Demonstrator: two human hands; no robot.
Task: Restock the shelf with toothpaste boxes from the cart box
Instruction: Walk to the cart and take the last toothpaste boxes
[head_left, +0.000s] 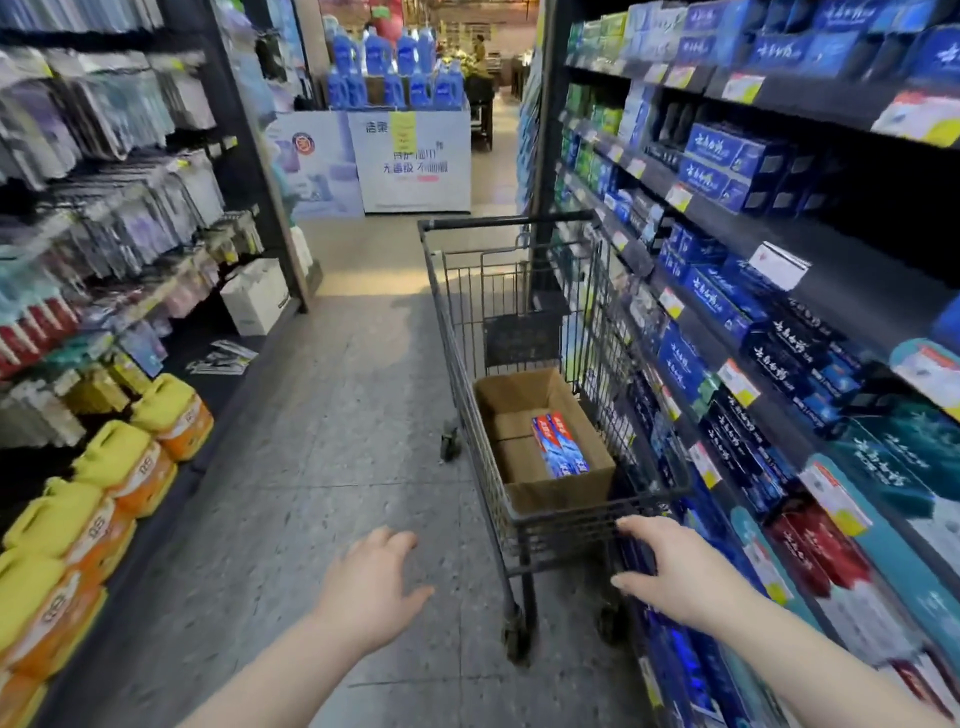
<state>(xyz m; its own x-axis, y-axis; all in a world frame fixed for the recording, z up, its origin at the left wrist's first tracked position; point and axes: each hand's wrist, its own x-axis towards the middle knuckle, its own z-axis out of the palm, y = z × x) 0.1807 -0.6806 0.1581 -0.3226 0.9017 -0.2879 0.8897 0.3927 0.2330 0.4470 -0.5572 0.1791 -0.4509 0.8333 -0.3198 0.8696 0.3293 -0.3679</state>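
Both hands spread, empty: left (371, 582) free, right (670, 564) by cart (561, 512) rim. I reach into box (558, 488), pinch toothpaste (560, 447) w/ flat grip, avoid crushing.

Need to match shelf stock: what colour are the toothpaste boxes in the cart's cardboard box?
Blue with red ends, toothpaste boxes, seen in the head view.

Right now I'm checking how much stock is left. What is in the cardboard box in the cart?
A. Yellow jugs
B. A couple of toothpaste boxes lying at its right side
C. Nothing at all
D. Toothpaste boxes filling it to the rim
B: the cardboard box in the cart holds only a couple of red-and-blue toothpaste boxes lying along its right side, with bare cardboard bottom beside them.
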